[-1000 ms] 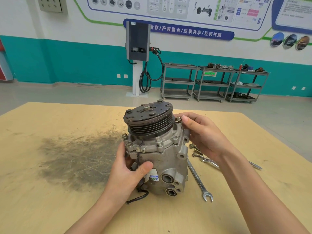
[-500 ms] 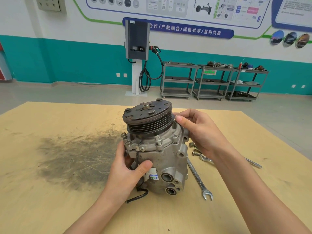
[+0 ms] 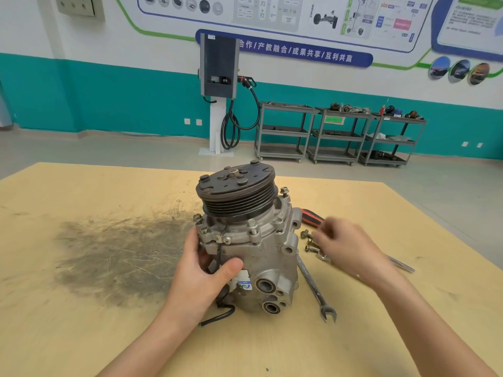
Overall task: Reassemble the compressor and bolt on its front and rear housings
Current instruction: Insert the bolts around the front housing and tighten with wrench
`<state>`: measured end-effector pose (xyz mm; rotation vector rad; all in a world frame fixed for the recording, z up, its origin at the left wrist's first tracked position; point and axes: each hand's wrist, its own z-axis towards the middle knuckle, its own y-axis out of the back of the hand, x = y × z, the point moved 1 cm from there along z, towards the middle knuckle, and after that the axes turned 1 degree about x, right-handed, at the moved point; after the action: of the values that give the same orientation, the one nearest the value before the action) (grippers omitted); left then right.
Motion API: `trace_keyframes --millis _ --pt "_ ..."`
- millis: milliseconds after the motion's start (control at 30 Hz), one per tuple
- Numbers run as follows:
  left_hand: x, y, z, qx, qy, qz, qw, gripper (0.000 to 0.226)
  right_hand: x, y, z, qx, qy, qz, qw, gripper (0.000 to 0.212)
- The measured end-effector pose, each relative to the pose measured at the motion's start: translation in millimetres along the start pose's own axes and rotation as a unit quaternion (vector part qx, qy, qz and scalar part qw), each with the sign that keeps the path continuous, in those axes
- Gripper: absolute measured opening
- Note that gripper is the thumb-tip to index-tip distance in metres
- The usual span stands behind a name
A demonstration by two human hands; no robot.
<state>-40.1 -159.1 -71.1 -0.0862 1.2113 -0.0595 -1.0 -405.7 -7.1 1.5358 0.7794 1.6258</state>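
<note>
Standing upright near the middle of the table, the compressor is steadied by one hand.

Its dark grooved pulley faces up and a bolt stands proud of the housing rim behind it. The left hand grips the body's left side, thumb pressed on the front. The right hand, blurred, hovers over loose bolts toward the table's right edge; whether its fingers hold anything, I cannot tell. A wrench lies just right of the compressor, and a red-and-black handle lies beyond the bolts.
</note>
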Motion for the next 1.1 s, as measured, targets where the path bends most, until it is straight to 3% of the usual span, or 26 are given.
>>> trace_keyframes --millis 67,133,233,367,467,533,600,667,867,1100 --pt "1 0 0 0.000 0.001 0.001 1.000 0.098 -9 -15 -8 0.105 -0.026 -0.163 0.981 0.026" --pt "2 0 1 0.000 -0.001 0.006 1.000 0.091 -11 -27 -12 0.163 -0.028 -0.240 0.957 0.031" --pt "5 1 1 0.000 -0.003 0.004 1.000 0.076 -9 -35 -9 0.171 -0.018 -0.273 0.947 0.028" --pt "6 1 1 0.003 -0.001 -0.004 1.000 0.077 -7 -37 -4 0.136 -0.025 -0.278 0.950 0.030" --pt "6 1 1 0.002 -0.001 -0.009 1.000 0.078 -8 -20 3 0.068 -0.029 -0.205 0.976 0.026" --pt "7 1 1 0.002 -0.003 -0.009 1.000 0.078 -7 1 9 0.037 -0.022 -0.031 0.999 0.024" --pt "7 1 1 0.001 -0.004 -0.007 1.000 0.079 -4 20 11 0.041 0.009 0.161 0.986 0.023" --pt "7 0 2 -0.003 -0.008 -0.001 1.000 0.078 -1 31 10 0.065 0.059 0.269 0.959 0.025" --pt "6 1 2 -0.001 -0.016 0.007 1.000 0.083 8 43 5 0.082 0.153 0.304 0.937 0.034" --pt "6 2 3 0.001 -0.022 0.010 1.000 0.075 21 44 6 0.096 0.165 0.384 0.903 0.035"
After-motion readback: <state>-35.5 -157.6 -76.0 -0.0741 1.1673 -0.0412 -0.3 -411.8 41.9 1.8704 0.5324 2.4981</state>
